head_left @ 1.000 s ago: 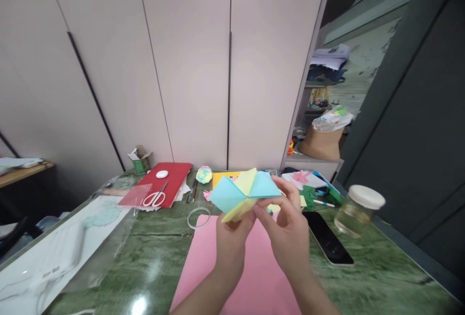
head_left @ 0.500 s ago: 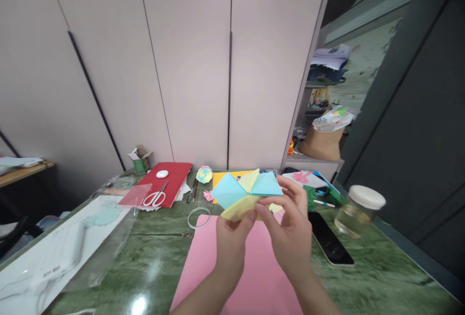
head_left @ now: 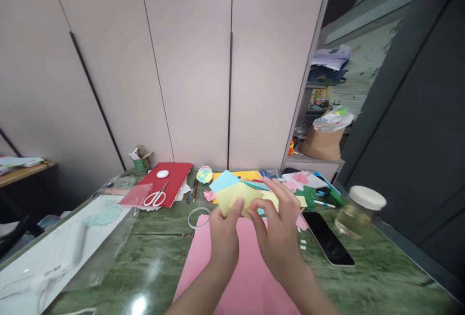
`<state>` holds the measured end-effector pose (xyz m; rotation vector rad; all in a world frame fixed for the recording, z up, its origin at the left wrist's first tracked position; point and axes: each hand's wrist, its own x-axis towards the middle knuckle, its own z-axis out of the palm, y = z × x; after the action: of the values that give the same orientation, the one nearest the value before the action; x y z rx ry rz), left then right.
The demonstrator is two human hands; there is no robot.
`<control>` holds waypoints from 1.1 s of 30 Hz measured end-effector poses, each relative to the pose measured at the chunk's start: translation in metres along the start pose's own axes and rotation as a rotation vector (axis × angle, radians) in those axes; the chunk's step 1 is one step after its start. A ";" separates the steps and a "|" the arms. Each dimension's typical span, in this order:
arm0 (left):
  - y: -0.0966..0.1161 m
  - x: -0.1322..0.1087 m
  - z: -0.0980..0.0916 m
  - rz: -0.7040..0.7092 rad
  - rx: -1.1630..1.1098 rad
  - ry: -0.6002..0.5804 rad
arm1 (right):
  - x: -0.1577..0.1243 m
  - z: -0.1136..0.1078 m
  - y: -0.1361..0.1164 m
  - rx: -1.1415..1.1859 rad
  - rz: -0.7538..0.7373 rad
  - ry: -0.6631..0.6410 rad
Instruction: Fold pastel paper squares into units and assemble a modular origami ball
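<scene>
A piece of folded origami paper [head_left: 238, 193], yellow in front with light blue folds behind, is held up above a pink sheet [head_left: 250, 266]. My left hand [head_left: 225, 230] grips its lower left part, thumb on the yellow face and fingers behind. At its right side, my right hand [head_left: 278, 223] pinches the yellow edge between thumb and index finger, with the other fingers raised. Those fingers partly hide the blue fold on the right. The pink sheet lies flat on the green table [head_left: 156, 242] below both wrists.
White-handled scissors [head_left: 155, 197] lie on a red folder [head_left: 174, 174] at the left. A phone [head_left: 329, 240] and a lidded jar [head_left: 359, 213] stand to the right. A clear ring [head_left: 198, 218] sits beside the pink sheet. Coloured paper pieces [head_left: 310, 196] lie behind my right hand.
The folded paper has tilted so its yellow face now turns towards me and less blue shows. My right hand has shifted slightly left and down along its edge.
</scene>
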<state>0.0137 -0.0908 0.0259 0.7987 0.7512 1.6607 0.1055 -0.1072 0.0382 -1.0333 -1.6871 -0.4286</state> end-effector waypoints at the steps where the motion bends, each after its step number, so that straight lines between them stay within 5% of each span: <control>1: 0.002 0.003 0.000 -0.012 -0.031 -0.009 | 0.000 -0.001 -0.001 0.004 -0.031 -0.028; 4: 0.008 0.010 -0.002 -0.059 -0.129 -0.041 | 0.004 -0.005 0.010 0.002 -0.042 -0.008; 7: 0.012 0.016 -0.003 -0.107 -0.191 -0.026 | 0.010 -0.008 0.046 -0.032 0.147 0.102; 9: 0.014 0.019 -0.005 -0.123 -0.214 -0.028 | 0.012 -0.005 0.082 -0.084 0.386 -0.099; 14: 0.019 0.020 -0.006 -0.131 -0.268 -0.055 | -0.002 0.013 0.167 -0.123 0.573 -0.437; 20: 0.025 0.017 -0.001 -0.146 -0.248 -0.058 | -0.037 0.025 0.215 -0.122 0.760 -0.817; 27: 0.021 0.016 -0.002 -0.180 -0.221 -0.090 | -0.023 0.022 0.207 -0.109 0.762 -0.691; 33: 0.020 0.014 -0.001 -0.224 -0.187 -0.157 | 0.007 -0.003 0.117 0.120 0.527 -0.346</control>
<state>-0.0008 -0.0816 0.0431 0.6777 0.5457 1.4259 0.2013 -0.0411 0.0214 -1.4638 -1.6263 0.2027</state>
